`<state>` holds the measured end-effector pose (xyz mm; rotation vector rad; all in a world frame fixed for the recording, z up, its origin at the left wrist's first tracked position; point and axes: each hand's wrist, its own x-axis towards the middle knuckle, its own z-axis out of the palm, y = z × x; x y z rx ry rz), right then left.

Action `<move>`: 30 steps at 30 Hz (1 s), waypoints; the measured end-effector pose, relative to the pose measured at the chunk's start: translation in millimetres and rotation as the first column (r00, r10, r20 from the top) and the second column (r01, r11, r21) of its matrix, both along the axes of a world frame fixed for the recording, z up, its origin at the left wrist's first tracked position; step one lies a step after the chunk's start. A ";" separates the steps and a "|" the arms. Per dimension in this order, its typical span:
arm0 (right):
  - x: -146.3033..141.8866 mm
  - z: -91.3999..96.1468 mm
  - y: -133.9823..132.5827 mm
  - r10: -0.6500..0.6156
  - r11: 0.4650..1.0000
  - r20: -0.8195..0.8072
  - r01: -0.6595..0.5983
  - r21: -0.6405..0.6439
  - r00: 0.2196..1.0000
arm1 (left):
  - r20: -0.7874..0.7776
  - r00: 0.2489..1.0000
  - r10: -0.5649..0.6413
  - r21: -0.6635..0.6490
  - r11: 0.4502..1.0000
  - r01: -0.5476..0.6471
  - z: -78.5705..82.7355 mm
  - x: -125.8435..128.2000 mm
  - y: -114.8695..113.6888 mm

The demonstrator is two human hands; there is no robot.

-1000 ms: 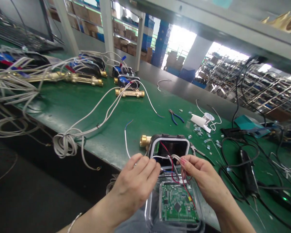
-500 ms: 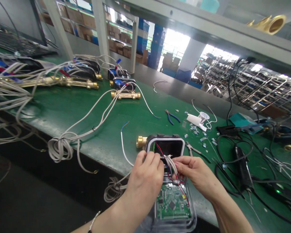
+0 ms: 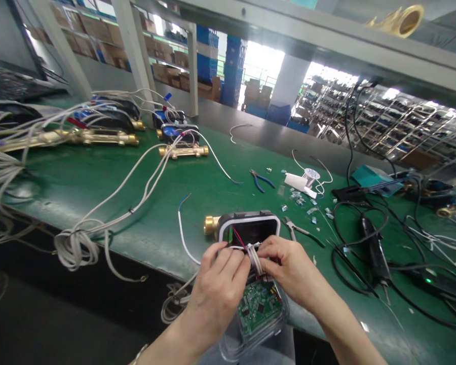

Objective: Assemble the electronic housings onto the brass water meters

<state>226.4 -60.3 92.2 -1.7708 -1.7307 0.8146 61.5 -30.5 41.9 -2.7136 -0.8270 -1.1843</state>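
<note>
My left hand (image 3: 216, 289) and my right hand (image 3: 289, 268) both pinch a bundle of white wires (image 3: 254, 258), with thin red wires running beside it. The bundle lies just above a transparent plastic cover (image 3: 259, 344) holding a green circuit board (image 3: 259, 306), which sits tilted under my hands and joins the wires. Behind my fingers is a black meter housing with a white-rimmed opening (image 3: 247, 228) and a brass pipe end (image 3: 212, 224). My fingers hide the wires' ends and part of the housing.
Several brass-bodied meters (image 3: 182, 151) with cables lie at the back left of the green bench mat (image 3: 137, 187). A grey cable coil (image 3: 76, 248) sits near the bench edge. Blue-handled pliers (image 3: 261, 180), side cutters (image 3: 300, 230), small metal clips and a black soldering iron (image 3: 374, 248) lie to the right.
My hands have drawn closer together on the white wires. The transparent cover with the circuit board has tilted and turned under them. The whole scene has shifted left in view.
</note>
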 end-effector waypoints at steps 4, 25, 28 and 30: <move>-3.7 -0.9 -6.4 -0.036 0.996 0.215 0.016 0.093 0.976 | 0.121 0.985 0.126 0.066 0.989 -0.135 3.1 -3.6 3.6; 3.2 -18.6 -12.2 -0.160 0.987 -0.151 0.156 -0.041 0.976 | 0.056 0.984 -0.171 -0.201 0.963 0.179 15.8 -17.0 31.3; 6.7 -19.7 -10.6 -0.133 0.991 -0.178 0.125 -0.053 0.975 | 0.022 0.986 -0.166 -0.222 0.961 0.167 19.3 -18.4 30.4; 8.9 -18.6 -9.8 -0.125 0.992 -0.200 0.115 -0.058 0.972 | 0.016 0.982 -0.186 -0.251 0.950 0.184 21.8 -20.9 30.7</move>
